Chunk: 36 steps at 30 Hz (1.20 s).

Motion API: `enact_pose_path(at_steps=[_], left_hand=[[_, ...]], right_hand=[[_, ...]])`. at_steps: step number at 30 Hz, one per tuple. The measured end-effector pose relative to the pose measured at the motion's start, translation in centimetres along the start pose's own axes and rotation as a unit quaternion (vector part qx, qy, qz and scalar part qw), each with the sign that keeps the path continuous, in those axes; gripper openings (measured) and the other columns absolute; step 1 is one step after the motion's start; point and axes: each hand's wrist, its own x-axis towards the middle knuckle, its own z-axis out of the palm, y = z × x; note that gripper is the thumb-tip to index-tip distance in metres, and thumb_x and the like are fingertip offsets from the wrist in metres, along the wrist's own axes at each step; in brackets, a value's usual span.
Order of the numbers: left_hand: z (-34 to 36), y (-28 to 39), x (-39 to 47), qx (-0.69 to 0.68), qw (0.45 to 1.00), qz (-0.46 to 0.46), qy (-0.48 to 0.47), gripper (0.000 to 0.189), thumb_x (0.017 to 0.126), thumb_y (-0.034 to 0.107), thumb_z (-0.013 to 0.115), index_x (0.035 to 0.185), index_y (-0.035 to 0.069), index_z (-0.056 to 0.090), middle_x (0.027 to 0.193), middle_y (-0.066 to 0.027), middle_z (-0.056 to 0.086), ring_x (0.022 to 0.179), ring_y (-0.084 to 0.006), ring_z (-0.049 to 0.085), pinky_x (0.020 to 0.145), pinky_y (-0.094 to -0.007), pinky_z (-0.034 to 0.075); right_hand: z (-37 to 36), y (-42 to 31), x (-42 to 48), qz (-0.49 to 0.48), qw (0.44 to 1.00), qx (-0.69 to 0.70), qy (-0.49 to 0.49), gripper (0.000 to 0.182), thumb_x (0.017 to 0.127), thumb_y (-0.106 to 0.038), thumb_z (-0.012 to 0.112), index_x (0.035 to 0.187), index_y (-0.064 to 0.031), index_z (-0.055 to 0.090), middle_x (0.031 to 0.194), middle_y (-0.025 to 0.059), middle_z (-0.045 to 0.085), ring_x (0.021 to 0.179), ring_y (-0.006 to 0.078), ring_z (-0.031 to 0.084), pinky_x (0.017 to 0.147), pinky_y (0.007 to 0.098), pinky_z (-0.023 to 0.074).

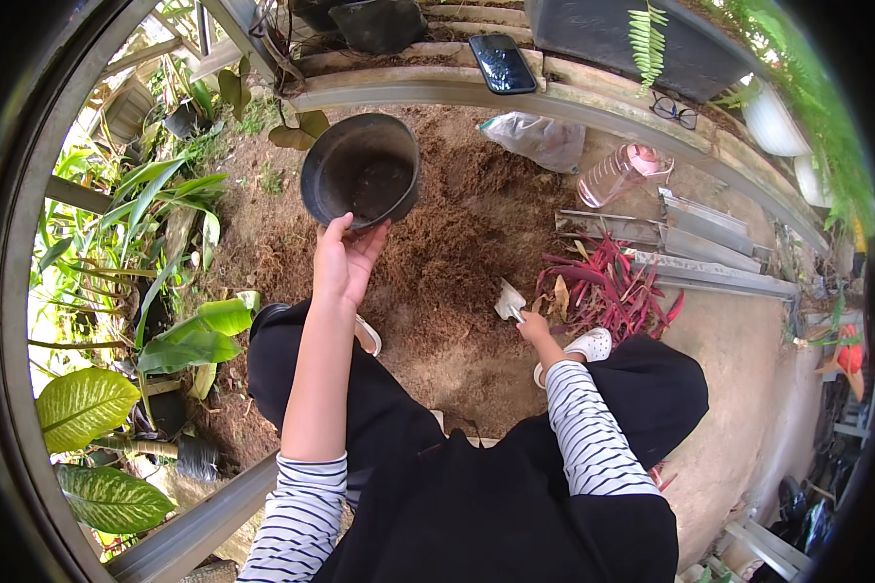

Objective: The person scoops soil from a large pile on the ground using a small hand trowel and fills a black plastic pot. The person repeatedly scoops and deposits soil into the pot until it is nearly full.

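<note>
My left hand (346,262) grips the near rim of a black plastic plant pot (361,171), tilted so its inside faces me. A little dark soil clings to the pot's bottom. In my right hand (534,328) is the handle of a small garden trowel (510,300), its pale metal blade pointing up and left over the ground. Loose brown soil or coir (452,240) lies heaped between my two hands. Just right of the trowel rests a bunch of red-leaved cut plants (612,284).
Beyond the heap lie a crumpled plastic sack (539,140) and a pink clear bottle (620,173). Metal channels (707,233) lie at the right. A phone (502,64) and eyeglasses (674,111) rest on the far ledge. Leafy plants (189,335) crowd the left side.
</note>
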Motion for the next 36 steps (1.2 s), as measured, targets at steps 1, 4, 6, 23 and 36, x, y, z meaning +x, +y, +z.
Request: enact_pose_path(at_steps=[1, 4, 6, 23, 36], left_hand=[[-0.2, 0.0, 0.1, -0.002, 1.0, 0.003, 0.01, 0.03, 0.087, 0.01, 0.051, 0.113, 0.001, 0.04, 0.101, -0.0163, 0.049, 0.093, -0.032, 0.058, 0.082, -0.0363, 0.055], [-0.1, 0.3, 0.7, -0.01, 1.0, 0.007, 0.017, 0.029, 0.088, 0.01, 0.05, 0.114, 0.001, 0.039, 0.102, -0.016, 0.05, 0.093, -0.032, 0.058, 0.082, -0.0367, 0.055], [0.2, 0.4, 1.1, -0.02, 1.0, 0.005, 0.004, 0.029, 0.088, 0.01, 0.049, 0.114, 0.001, 0.04, 0.102, -0.0158, 0.05, 0.093, -0.0315, 0.058, 0.082, -0.0371, 0.055], [3.2, -5.6, 1.9, 0.087, 0.991, 0.086, 0.045, 0.066, 0.083, -0.007, 0.04, 0.137, 0.017, 0.009, 0.132, -0.0174, 0.027, 0.112, -0.0339, 0.048, 0.084, -0.045, 0.056], [0.3, -10.3, -2.3, 0.229, 0.971, -0.057, -0.028, 0.066, 0.087, -0.003, 0.039, 0.142, 0.018, 0.009, 0.131, -0.0149, 0.036, 0.106, -0.0288, 0.056, 0.082, -0.0439, 0.054]], right_hand=[[-0.3, -0.1, 0.0, 0.012, 0.999, 0.034, -0.031, 0.027, 0.082, -0.022, 0.062, 0.105, -0.0082, 0.059, 0.068, 0.011, 0.06, 0.061, 0.0216, 0.062, 0.056, 0.0375, 0.0466], [-1.2, 0.2, -0.3, 0.037, 0.985, 0.127, -0.109, 0.025, 0.082, -0.018, 0.062, 0.105, -0.009, 0.061, 0.068, 0.0083, 0.059, 0.056, 0.0179, 0.057, 0.055, 0.0324, 0.0472], [-1.4, 0.2, -1.6, 0.08, 0.954, 0.257, -0.13, 0.034, 0.083, -0.014, 0.063, 0.116, -0.0089, 0.058, 0.076, 0.004, 0.06, 0.062, 0.0127, 0.055, 0.056, 0.0293, 0.0469], [-39.4, -12.1, -9.2, -0.112, 0.979, 0.136, -0.101, 0.035, 0.084, -0.028, 0.064, 0.111, -0.004, 0.063, 0.09, 0.0068, 0.068, 0.076, 0.0098, 0.06, 0.071, 0.026, 0.0479], [-40.9, -18.6, -7.8, -0.201, 0.979, -0.019, 0.021, 0.03, 0.079, -0.027, 0.063, 0.103, -0.0101, 0.066, 0.086, 0.0121, 0.067, 0.081, 0.0246, 0.065, 0.076, 0.0337, 0.0481]])
